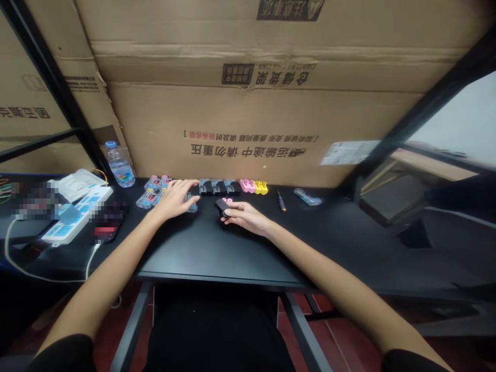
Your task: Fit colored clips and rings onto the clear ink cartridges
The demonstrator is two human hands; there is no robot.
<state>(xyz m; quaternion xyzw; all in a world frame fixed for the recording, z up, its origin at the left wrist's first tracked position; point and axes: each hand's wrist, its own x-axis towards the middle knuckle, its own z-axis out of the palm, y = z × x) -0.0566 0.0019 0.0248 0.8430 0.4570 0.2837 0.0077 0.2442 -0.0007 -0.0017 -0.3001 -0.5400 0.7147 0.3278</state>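
Near the frame's centre, the right hand (250, 218) pinches a black piece (221, 205) by one end, probably leaving the rest exposed. Left of it, the left hand (176, 199) spreads over clear packs (146, 199), seemingly grouped for easy reach.

Desk (240, 253): flat and black, with gray legs (132, 328)
Cardboard (248, 113): big and brown, behind the desk, some words upside down
Bars (426, 109): black, on both sides
Wall (465, 108): pale, on the right
Floor (344, 341): red tiles
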